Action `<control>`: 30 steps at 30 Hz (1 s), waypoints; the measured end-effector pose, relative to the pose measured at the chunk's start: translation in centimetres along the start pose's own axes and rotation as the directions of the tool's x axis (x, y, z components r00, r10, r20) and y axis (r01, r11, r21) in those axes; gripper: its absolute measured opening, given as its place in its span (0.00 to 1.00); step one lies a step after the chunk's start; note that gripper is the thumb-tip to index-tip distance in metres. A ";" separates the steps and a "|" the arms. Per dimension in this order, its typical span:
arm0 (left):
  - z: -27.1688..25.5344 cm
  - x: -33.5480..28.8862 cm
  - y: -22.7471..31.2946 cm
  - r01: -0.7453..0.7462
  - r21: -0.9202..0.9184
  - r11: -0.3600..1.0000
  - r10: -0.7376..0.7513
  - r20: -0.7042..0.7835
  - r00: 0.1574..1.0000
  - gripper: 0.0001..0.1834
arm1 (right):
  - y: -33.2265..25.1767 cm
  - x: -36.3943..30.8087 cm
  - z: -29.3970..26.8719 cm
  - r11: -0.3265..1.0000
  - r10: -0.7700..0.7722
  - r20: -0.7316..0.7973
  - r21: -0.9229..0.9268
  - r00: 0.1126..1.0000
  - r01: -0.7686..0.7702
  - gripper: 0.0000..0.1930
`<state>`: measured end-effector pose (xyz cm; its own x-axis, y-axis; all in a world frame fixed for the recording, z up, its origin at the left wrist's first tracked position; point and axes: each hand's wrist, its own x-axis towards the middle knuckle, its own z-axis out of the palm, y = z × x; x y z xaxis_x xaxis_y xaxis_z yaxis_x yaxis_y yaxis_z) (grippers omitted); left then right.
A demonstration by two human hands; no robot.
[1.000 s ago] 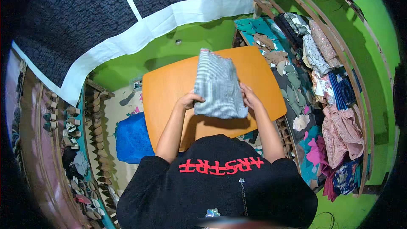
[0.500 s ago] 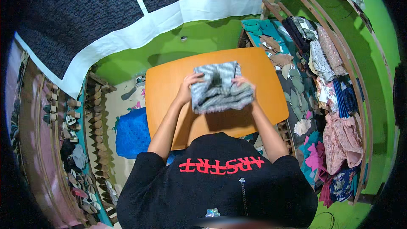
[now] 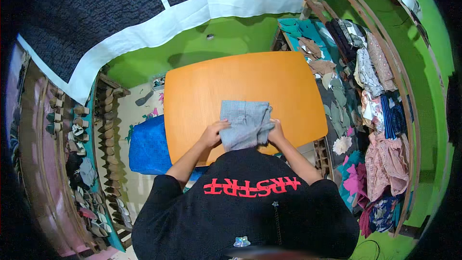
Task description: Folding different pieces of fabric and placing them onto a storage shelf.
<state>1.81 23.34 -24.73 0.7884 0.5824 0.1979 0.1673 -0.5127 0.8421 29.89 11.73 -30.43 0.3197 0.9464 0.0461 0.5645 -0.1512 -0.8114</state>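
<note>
A folded grey-blue garment (image 3: 246,121) with fine stripes or checks is held close to my chest, over the near edge of the orange table (image 3: 216,82). Its lower part is hidden behind my black shirt. My left hand (image 3: 214,133) grips its left edge, with the fingertips on the cloth. On the opposite side, my right hand (image 3: 276,132) is closed on the right edge, where the fabric bunches into a crease. What kind of garment it is cannot be made out.
Right of the table, a long shelf holds green, brown and pink cut pieces (image 3: 337,101) and folded clothes (image 3: 368,72) behind wooden rails. On the left stand racks of wooden shoe lasts (image 3: 109,149) and shoes (image 3: 79,130). A blue bag (image 3: 149,147) lies on the floor.
Both hands have drawn the garment toward my body, down from mid-table to the near edge. It looks flatter now, and the dark patch on it no longer shows.
</note>
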 end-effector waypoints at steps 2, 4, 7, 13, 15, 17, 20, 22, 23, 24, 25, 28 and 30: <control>0.2 1.1 1.9 0.201 0.037 0.979 -0.196 -0.118 0.974 0.11 | -3.0 1.5 0.2 0.986 0.150 0.023 -0.081 0.988 -0.148 0.11; 1.2 2.5 2.0 0.500 0.211 0.840 -0.380 -0.428 0.820 0.15 | -4.5 3.0 0.2 0.908 0.359 0.023 -0.242 0.933 -0.343 0.16; 1.4 3.5 -0.7 0.764 -0.070 0.641 -0.724 -0.384 0.573 0.17 | -7.1 2.9 0.5 0.961 0.253 -0.096 -0.093 0.963 -0.262 0.22; 1.5 5.7 1.2 0.814 0.017 0.581 -0.730 -0.432 0.530 0.41 | -12.2 3.0 -1.8 0.909 0.343 -0.424 -0.076 0.838 -0.410 0.38; 0.9 5.6 -0.8 0.846 -0.087 0.527 -0.844 -0.177 0.507 0.37 | -13.9 2.8 -2.6 0.908 -0.223 -0.290 -0.409 0.931 0.090 0.40; 0.5 5.6 -1.2 0.719 -0.211 0.662 -0.734 0.009 0.679 0.30 | -15.2 2.9 -3.0 0.900 -0.261 -0.154 -0.395 0.953 0.182 0.43; 0.2 7.3 1.3 0.504 -0.386 0.772 -0.531 0.044 0.846 0.19 | -14.0 3.3 -2.9 0.905 -0.249 0.054 -0.342 0.967 0.252 0.46; -1.3 8.3 4.3 0.494 -0.456 0.740 -0.480 0.156 0.863 0.19 | -13.4 3.8 -3.8 0.924 -0.206 0.098 -0.307 0.974 0.227 0.47; -1.8 9.3 5.9 0.494 -0.526 0.693 -0.417 0.266 0.869 0.18 | -13.0 3.9 -4.6 0.941 -0.161 0.148 -0.275 0.976 0.197 0.48; -2.5 10.4 7.9 0.541 -0.503 0.674 -0.388 0.381 0.839 0.18 | -13.2 3.9 -5.7 0.948 -0.094 0.163 -0.287 0.982 0.139 0.45; -3.0 11.1 8.4 0.540 -0.501 0.676 -0.386 0.384 0.839 0.18 | -13.1 4.0 -6.7 0.948 -0.093 0.159 -0.286 0.983 0.136 0.45; -4.4 13.6 9.1 0.692 -0.485 0.534 -0.301 0.656 0.692 0.19 | -15.7 3.9 -11.1 0.954 -0.007 0.579 0.248 0.816 -0.168 0.33; -4.3 16.1 10.6 0.696 -0.538 0.475 -0.310 0.638 0.704 0.19 | -16.1 3.4 -13.6 0.939 0.072 0.570 0.238 0.819 -0.249 0.32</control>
<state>13.68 29.98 -10.47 0.8814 0.1667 -0.4420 0.3104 0.5010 0.8079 32.24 13.51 -9.25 -0.1312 0.9264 -0.3530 0.2689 -0.3094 -0.9121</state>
